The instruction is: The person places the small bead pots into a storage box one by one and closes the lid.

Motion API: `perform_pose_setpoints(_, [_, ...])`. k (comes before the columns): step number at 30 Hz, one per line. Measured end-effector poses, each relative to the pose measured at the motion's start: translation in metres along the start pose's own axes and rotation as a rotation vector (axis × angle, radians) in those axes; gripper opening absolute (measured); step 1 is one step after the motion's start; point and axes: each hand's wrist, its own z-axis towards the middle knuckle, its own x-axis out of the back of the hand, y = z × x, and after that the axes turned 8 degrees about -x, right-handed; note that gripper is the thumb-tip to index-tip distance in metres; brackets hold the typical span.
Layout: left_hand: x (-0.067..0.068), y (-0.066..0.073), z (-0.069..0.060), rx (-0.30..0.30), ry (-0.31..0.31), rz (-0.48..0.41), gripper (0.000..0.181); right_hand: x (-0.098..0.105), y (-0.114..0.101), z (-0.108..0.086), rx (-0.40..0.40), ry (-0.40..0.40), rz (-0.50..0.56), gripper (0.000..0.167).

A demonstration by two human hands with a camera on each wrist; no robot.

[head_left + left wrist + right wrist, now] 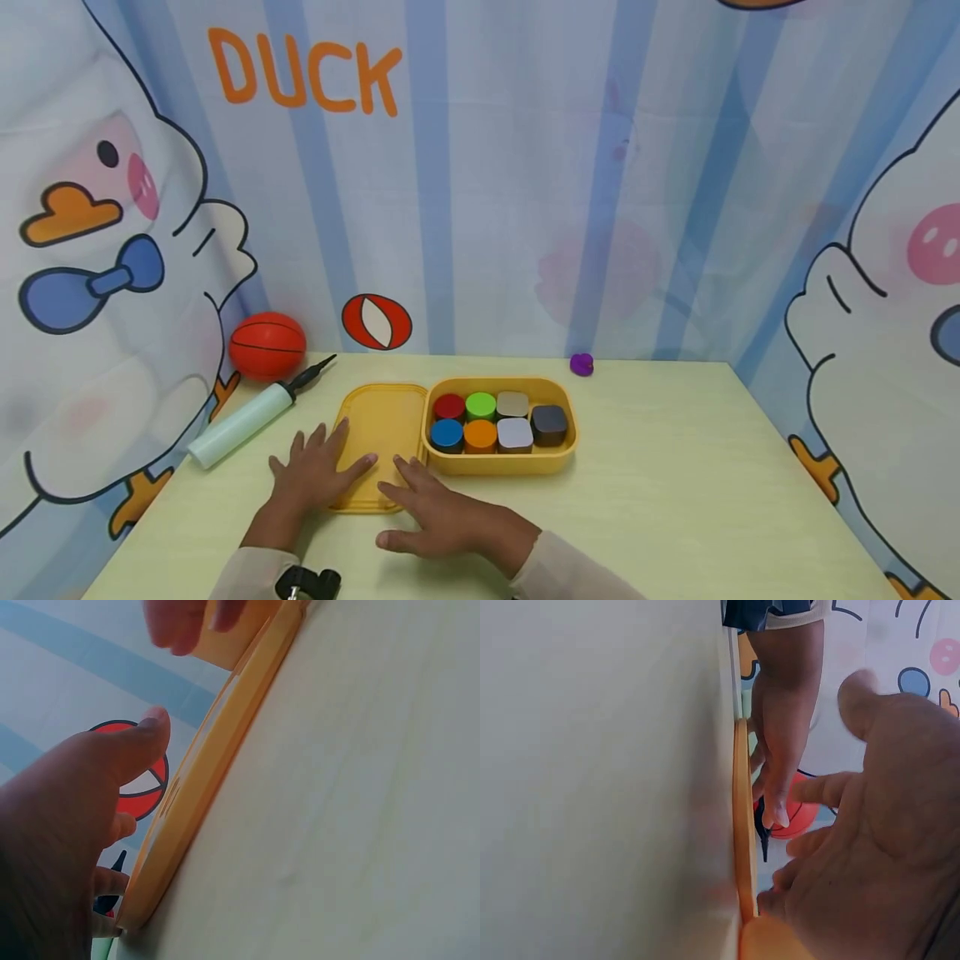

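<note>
A yellow lid (382, 433) lies flat on the table. Touching or close to its left edge is my left hand (311, 475), fingers spread. My right hand (442, 512) hovers above the lid's front right corner, fingers also spread, with nothing in it. In the left wrist view the lid's rim (210, 769) runs beside the left thumb. Right of the lid stands an open yellow box (502, 467). It holds round-topped pieces, including a red one (450, 407) and a blue one (447, 435), and squarish ones, including a dark grey one (549, 425).
A pale green hand pump (243, 425) with a black nozzle lies at the left, beside a small red basketball (267, 346). A small purple object (581, 364) sits at the table's back edge. A duck-printed curtain (510, 183) closes off the back and sides.
</note>
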Motion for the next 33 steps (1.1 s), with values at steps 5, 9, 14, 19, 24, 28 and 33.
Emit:
perform_pose_setpoints(5, [0.0,0.001,-0.001,0.001,0.006,-0.002,0.104,-0.002,-0.003,0.0,-0.052,0.022,-0.02,0.077])
perform_pose_setpoints(9, [-0.002,0.001,0.0,0.005,0.015,0.002,0.103,-0.003,-0.004,0.001,-0.083,0.045,-0.021,0.078])
perform_pose_setpoints(14, [-0.006,0.001,0.001,0.008,0.026,0.005,0.103,-0.006,-0.004,0.003,-0.107,0.062,-0.004,0.079])
perform_pose_setpoints(19, [-0.007,0.001,0.002,0.009,0.029,-0.008,0.102,-0.008,-0.005,0.003,-0.119,0.06,0.025,0.078])
perform_pose_setpoints(24, [-0.009,-0.001,0.004,-0.012,0.036,-0.028,0.1,-0.007,-0.004,0.003,-0.123,0.052,0.048,0.077])
perform_pose_setpoints(28, [-0.012,-0.003,0.004,-0.015,0.055,-0.07,0.1,-0.009,0.0,0.006,-0.102,0.031,0.088,0.079])
perform_pose_setpoints(33, [-0.011,-0.004,0.004,-0.013,0.087,-0.133,0.102,-0.008,0.006,0.012,-0.054,0.012,0.151,0.08])
